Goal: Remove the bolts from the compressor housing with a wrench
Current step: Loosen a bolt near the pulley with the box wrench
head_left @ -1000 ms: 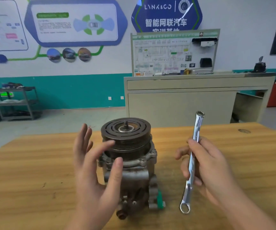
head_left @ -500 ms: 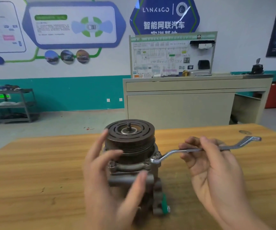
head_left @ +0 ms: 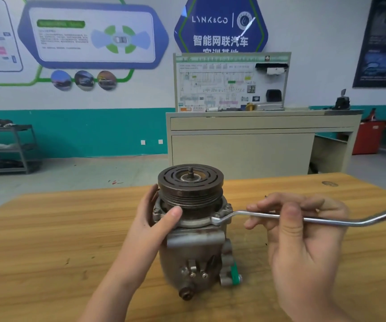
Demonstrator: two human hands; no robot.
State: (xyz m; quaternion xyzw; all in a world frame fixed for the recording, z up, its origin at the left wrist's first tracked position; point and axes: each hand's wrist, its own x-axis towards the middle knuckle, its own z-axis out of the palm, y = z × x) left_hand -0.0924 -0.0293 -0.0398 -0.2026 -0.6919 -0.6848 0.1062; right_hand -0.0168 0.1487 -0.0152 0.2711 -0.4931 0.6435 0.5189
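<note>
A grey metal compressor (head_left: 193,247) stands upright on the wooden table (head_left: 48,240), with a dark grooved pulley (head_left: 190,187) on top. My left hand (head_left: 155,219) wraps around the housing's left side just below the pulley, thumb across the front. My right hand (head_left: 296,231) holds the shaft of a silver offset ring wrench (head_left: 322,220). The wrench's ring end sits on a bolt (head_left: 217,217) at the flange's front right. Another bolt (head_left: 228,207) shows behind it, and one more bolt (head_left: 156,211) on the left flange.
A beige workbench (head_left: 257,140) with a display board stands behind the table. A grey shelf cart (head_left: 6,147) is at the far left, a red cabinet (head_left: 368,135) at the far right. The wrench's free end reaches the frame's right edge.
My left hand has closed onto the housing from an open pose. The wrench swung from upright to horizontal and its ring end came onto the flange bolt.
</note>
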